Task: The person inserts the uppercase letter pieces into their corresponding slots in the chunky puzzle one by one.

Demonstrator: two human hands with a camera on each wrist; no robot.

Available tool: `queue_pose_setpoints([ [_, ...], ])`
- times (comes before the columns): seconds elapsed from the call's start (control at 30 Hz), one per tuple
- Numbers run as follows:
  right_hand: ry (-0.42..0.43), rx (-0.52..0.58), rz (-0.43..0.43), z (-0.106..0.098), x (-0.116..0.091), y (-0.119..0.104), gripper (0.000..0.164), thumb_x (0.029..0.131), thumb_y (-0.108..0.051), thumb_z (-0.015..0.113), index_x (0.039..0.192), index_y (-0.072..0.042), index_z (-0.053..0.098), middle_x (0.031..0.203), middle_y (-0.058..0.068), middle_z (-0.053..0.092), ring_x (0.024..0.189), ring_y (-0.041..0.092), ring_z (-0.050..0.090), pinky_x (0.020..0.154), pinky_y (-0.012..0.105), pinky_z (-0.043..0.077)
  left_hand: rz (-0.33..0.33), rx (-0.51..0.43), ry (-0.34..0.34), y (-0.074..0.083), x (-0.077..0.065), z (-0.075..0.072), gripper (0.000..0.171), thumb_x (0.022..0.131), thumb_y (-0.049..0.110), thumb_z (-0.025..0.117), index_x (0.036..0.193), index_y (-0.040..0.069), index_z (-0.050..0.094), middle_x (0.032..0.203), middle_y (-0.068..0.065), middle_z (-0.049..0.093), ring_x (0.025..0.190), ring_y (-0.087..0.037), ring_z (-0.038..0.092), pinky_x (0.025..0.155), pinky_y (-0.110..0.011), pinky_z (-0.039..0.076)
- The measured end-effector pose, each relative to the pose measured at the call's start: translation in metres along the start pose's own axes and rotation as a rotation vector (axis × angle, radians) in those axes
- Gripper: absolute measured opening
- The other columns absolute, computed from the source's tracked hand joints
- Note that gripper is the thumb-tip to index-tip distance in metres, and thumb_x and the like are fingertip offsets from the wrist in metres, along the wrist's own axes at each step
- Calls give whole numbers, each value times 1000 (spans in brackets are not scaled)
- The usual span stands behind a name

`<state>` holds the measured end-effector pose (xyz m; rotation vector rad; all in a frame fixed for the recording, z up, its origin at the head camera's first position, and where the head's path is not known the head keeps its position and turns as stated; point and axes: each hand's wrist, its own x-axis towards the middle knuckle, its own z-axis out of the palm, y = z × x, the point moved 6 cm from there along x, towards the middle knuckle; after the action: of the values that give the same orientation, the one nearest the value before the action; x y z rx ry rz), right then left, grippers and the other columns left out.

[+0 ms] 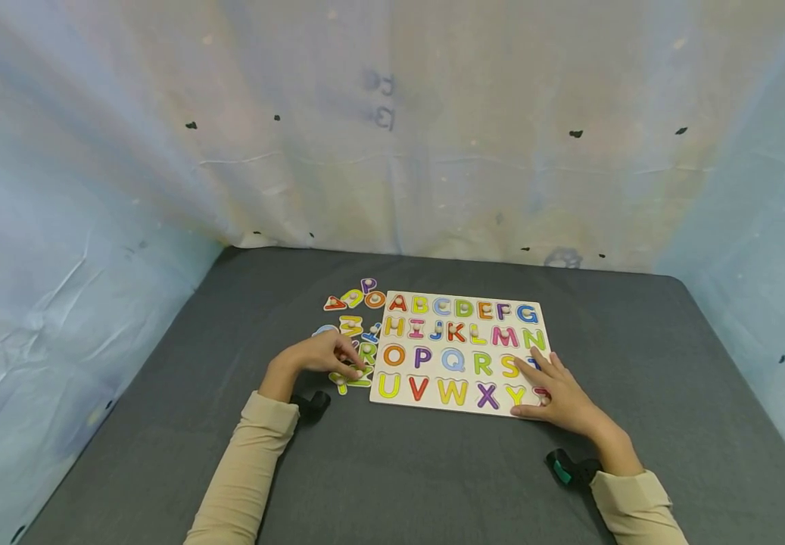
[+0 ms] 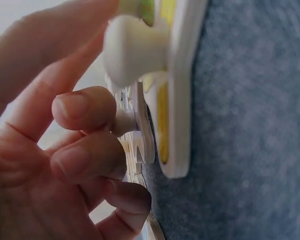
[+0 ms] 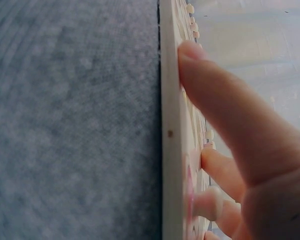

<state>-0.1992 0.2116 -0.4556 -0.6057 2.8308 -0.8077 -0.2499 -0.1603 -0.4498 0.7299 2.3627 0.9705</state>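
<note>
A wooden alphabet puzzle board point(image 1: 433, 377) lies flat on the table, with knobbed letters such as A point(image 1: 397, 303) and M point(image 1: 505, 336) in its upper rows. Beside its left edge, my left hand point(image 1: 320, 353) has thumb and index finger closed at a green letter piece point(image 1: 365, 381). Those fingertips are out of the left wrist view, where a yellow-edged piece with a white knob point(image 2: 132, 50) stands close and the other fingers curl. My right hand point(image 1: 562, 397) rests spread on the board's lower right corner, thumb point(image 3: 215, 90) on the edge, near a knob point(image 3: 209, 202).
Loose letter pieces lie left of the board, among them a red A point(image 1: 335, 303), an orange O point(image 1: 375, 300), a purple P point(image 1: 368, 285) and a yellow piece point(image 1: 350, 325). Some overlap. The dark grey table point(image 1: 433, 469) meets a pale sheet wall point(image 1: 433, 197) behind.
</note>
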Motion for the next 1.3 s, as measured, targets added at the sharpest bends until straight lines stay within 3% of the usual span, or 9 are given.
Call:
queue_pose_setpoints([
  [0.33, -5, 5, 4, 1, 0, 1, 87, 72, -35, 81, 144, -5, 44, 154, 33, 24, 138, 64, 13, 105, 76, 18, 13, 11, -8, 3, -3, 0, 17, 82, 9, 74, 97, 2, 77, 60, 7, 47, 54, -4, 37, 54, -19, 33],
  [0.73, -10, 11, 14, 1, 1, 4, 86, 73, -38, 79, 144, -5, 43, 154, 33, 23, 138, 64, 12, 104, 77, 17, -11, 14, 18, 3, -3, -6, 14, 80, 13, 77, 91, 6, 78, 68, 6, 47, 61, -5, 39, 58, -18, 35],
  [0.93, 0, 8, 2, 1, 1, 2, 87, 72, -37, 81, 144, -6, 44, 153, 33, 24, 138, 65, 13, 104, 76, 18, 23, 5, 88, 11, -5, -9, 17, 80, 18, 77, 93, 6, 77, 75, -4, 53, 65, -8, 43, 59, -21, 38],
  [1.3, -4, 13, 11, 1, 0, 2, 87, 72, -39, 80, 144, -6, 43, 154, 33, 24, 138, 64, 12, 105, 75, 17, 35, 16, 247, 30, 11, -9, 16, 80, 23, 78, 92, 14, 78, 74, 1, 52, 64, -9, 42, 60, -21, 38],
])
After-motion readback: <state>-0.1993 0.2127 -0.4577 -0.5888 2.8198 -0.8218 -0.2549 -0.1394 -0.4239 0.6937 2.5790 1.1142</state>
